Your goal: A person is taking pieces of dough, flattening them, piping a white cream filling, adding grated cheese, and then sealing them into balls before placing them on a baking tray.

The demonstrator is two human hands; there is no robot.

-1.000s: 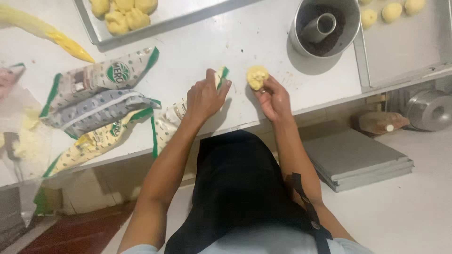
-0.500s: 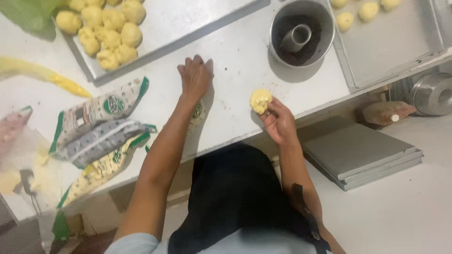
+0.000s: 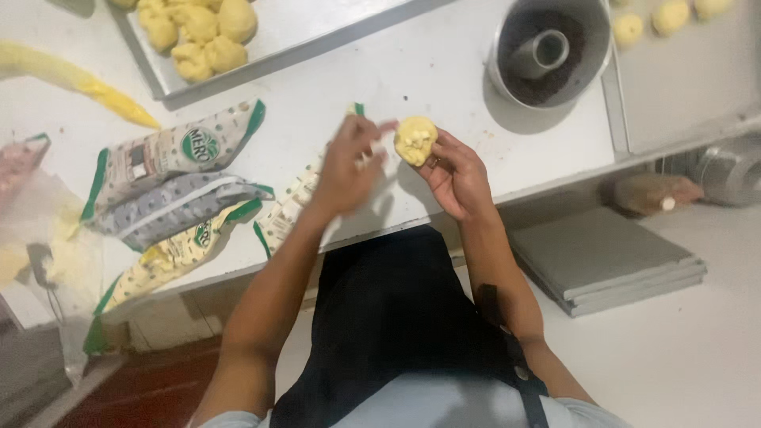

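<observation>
My left hand (image 3: 349,162) is blurred, so I can't tell if it's pinching anything; fingertips look just beside the dough ball (image 3: 415,139), maybe touching. The hand also covers part of a packet (image 3: 289,210) lying on the table (image 3: 444,71) under it. My right hand (image 3: 456,174) cups that dough ball from below, fingers curled round it, held over the table's near edge. Something pale sits in the dough's middle, too small to make out.

Top left, a tray (image 3: 317,32) of dough lumps (image 3: 202,32) is cut off by the frame edge. Top right, a ring tin (image 3: 548,51) w/ dark stuff inside (centre tube upright), and beside it another tray (image 3: 682,87) w/ a few dough balls (image 3: 670,16), also cropped. Left of my arm, three more packets (image 3: 170,190) overlap, and a yellow piping bag (image 3: 75,79) runs off-frame.
</observation>
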